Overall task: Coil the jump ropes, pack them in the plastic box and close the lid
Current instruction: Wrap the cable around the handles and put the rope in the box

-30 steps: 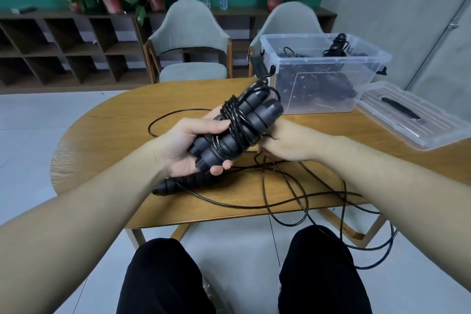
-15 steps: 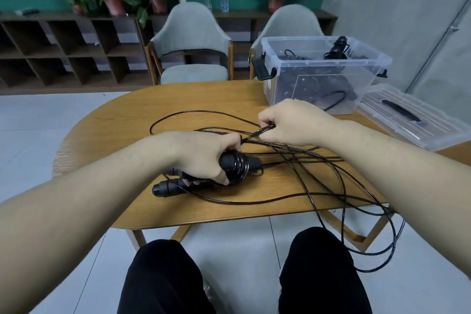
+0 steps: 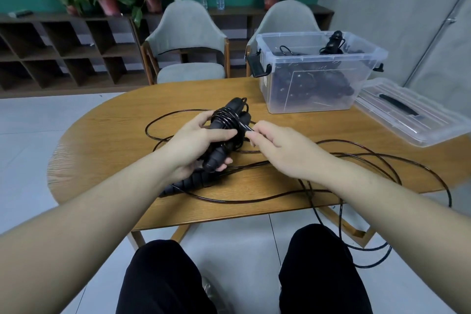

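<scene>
Black jump rope (image 3: pixel 226 122), cord partly wound round handles; open box (image 3: pixel 316 76), lid (image 3: pixel 413 115) beside.

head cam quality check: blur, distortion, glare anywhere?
Head view: strong wide-angle bending, the table edge curves and the forearms balloon; light is soft and even, with small glints on the clear plastic box and its lid; slight motion blur at the right hand pinching the cord; background plants soft.

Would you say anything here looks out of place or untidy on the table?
Yes: loose cord from the jump rope sprawls over the table and hangs off its near edge toward the floor, a possible snag. One handle in the plastic box pokes above the rim, which may hinder the lid.
</scene>
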